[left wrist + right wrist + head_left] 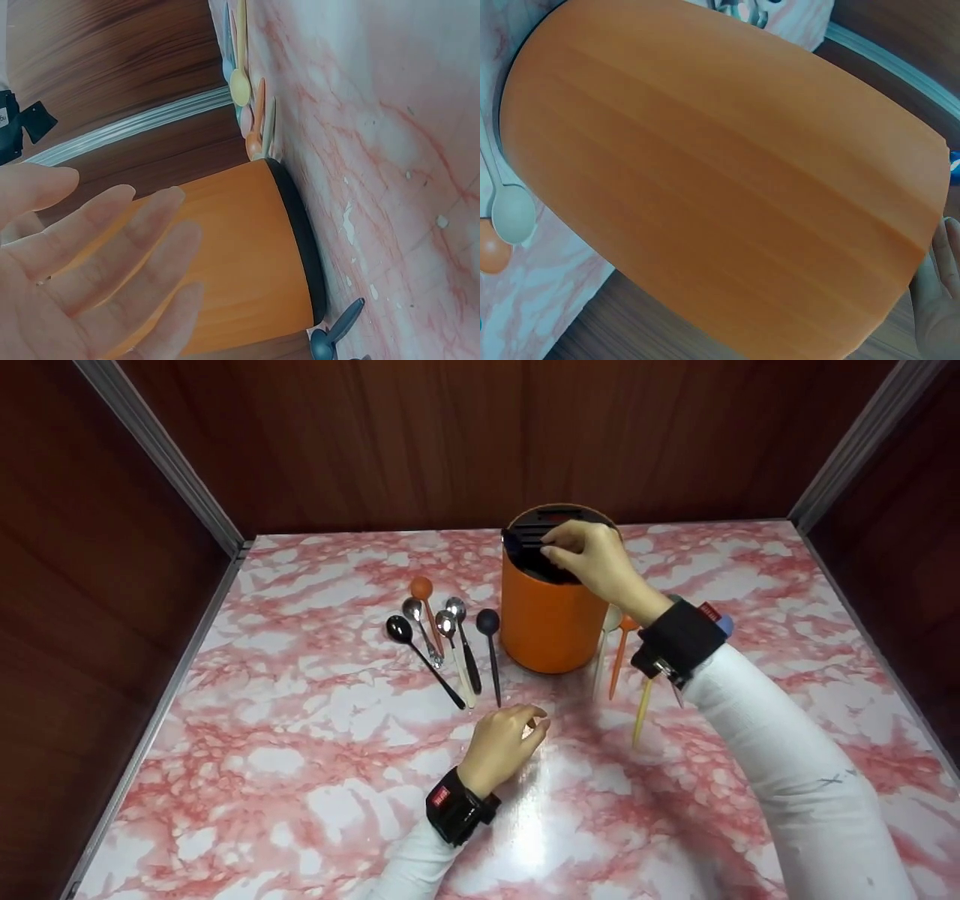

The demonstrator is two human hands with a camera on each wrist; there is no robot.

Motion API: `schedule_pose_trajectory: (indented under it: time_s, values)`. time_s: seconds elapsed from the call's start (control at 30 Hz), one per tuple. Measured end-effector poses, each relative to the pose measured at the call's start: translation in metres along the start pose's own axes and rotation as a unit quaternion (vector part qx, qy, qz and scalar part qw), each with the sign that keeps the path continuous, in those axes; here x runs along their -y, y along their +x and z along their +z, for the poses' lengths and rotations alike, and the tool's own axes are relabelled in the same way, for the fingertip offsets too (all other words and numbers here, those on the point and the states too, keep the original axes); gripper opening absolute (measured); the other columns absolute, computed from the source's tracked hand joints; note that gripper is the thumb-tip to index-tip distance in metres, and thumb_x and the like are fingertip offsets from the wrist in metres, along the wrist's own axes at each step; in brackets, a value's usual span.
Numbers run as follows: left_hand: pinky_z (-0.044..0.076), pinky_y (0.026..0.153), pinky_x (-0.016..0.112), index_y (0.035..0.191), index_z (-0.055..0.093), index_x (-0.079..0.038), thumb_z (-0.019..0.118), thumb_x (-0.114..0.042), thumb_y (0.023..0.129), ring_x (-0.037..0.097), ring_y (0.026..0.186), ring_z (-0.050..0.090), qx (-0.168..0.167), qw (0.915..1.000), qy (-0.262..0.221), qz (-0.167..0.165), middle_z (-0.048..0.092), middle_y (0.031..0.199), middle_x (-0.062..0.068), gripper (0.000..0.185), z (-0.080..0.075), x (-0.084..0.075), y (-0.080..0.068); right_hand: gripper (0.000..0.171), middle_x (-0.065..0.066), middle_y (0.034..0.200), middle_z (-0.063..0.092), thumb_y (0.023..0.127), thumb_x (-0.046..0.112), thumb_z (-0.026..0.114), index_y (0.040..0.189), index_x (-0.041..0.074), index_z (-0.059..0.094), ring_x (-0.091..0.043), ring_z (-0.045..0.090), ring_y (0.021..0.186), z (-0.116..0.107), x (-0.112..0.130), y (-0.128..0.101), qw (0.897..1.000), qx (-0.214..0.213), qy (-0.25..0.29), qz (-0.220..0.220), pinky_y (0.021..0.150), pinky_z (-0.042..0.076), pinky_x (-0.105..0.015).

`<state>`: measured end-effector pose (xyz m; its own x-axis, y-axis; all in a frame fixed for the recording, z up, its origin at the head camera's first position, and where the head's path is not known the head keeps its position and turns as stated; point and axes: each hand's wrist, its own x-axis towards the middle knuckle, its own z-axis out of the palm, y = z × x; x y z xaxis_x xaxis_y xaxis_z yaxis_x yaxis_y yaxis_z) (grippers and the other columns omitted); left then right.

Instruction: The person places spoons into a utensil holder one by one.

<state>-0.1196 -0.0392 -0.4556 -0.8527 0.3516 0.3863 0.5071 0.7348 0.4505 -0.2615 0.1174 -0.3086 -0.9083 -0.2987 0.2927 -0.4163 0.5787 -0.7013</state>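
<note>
An orange holder (551, 622) with a black slotted top (551, 571) stands on the table. Above that top is my right hand (596, 559), thumb and forefinger close together; whether they pinch something against the dark slots cannot be made out. A dark, shiny spoon bowl (513, 544) shows at the holder's left rim, left of the fingertips. My left hand (501, 746) is held before the holder, its fingers loosely bent and holding nothing; the fingers (142, 232) appear spread in the left wrist view. Near it lies a dark spoon (489, 624).
Left of the holder lie several spoons, including a black spoon (400, 628), an orange spoon (421, 588) and metal-bowled ones. On its right are a pale spoon (514, 214), an orange spoon (622, 649) and a yellow spoon (240, 86). Wooden panels (480, 442) enclose the marbled table (315, 780).
</note>
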Motion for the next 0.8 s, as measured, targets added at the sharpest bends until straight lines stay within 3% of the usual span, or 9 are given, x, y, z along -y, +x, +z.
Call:
schedule_pose_trajectory:
  time_s: [0.23, 0.47, 0.67, 0.8]
  values:
    - [0.051, 0.064, 0.027, 0.091, 0.069, -0.01, 0.057, -0.021, 0.089, 0.012, 0.071, 0.065, 0.0, 1.0, -0.004, -0.003, 0.07, 0.08, 0.001, 0.017, -0.001, 0.001, -0.002, 0.026, -0.017, 0.101, 0.067, 0.091, 0.018, 0.058, 0.109, 0.0, 0.064, -0.02, 0.063, 0.085, -0.003, 0.004, -0.006, 1.0, -0.007, 0.021, -0.01, 0.071, 0.048, -0.015]
    - [0.052, 0.067, 0.026, 0.092, 0.069, -0.009, 0.057, -0.02, 0.089, 0.014, 0.074, 0.065, -0.003, 1.0, -0.008, 0.001, 0.071, 0.085, 0.003, 0.017, -0.003, 0.004, 0.0, 0.024, -0.019, 0.099, 0.067, 0.09, 0.014, 0.058, 0.107, -0.002, 0.064, 0.0, 0.059, 0.076, -0.013, 0.003, -0.016, 0.997, -0.041, 0.067, -0.025, 0.07, 0.048, -0.01]
    - [0.052, 0.066, 0.027, 0.092, 0.069, -0.009, 0.058, -0.019, 0.088, 0.014, 0.073, 0.065, -0.006, 0.9999, -0.012, 0.001, 0.07, 0.084, 0.004, 0.016, -0.007, 0.005, 0.002, 0.02, -0.021, 0.096, 0.068, 0.088, 0.007, 0.06, 0.103, -0.006, 0.065, 0.008, 0.059, 0.073, -0.018, -0.005, -0.023, 0.992, -0.086, 0.087, -0.04, 0.069, 0.049, -0.008]
    - [0.052, 0.066, 0.028, 0.091, 0.069, -0.008, 0.058, -0.019, 0.088, 0.014, 0.072, 0.066, -0.013, 0.9999, -0.008, 0.005, 0.07, 0.083, 0.004, 0.015, -0.008, 0.005, 0.003, 0.018, -0.002, 0.083, 0.069, 0.087, 0.006, 0.062, 0.098, -0.007, 0.066, 0.008, 0.058, 0.072, -0.022, -0.011, -0.029, 0.987, -0.124, 0.092, -0.051, 0.068, 0.049, -0.008]
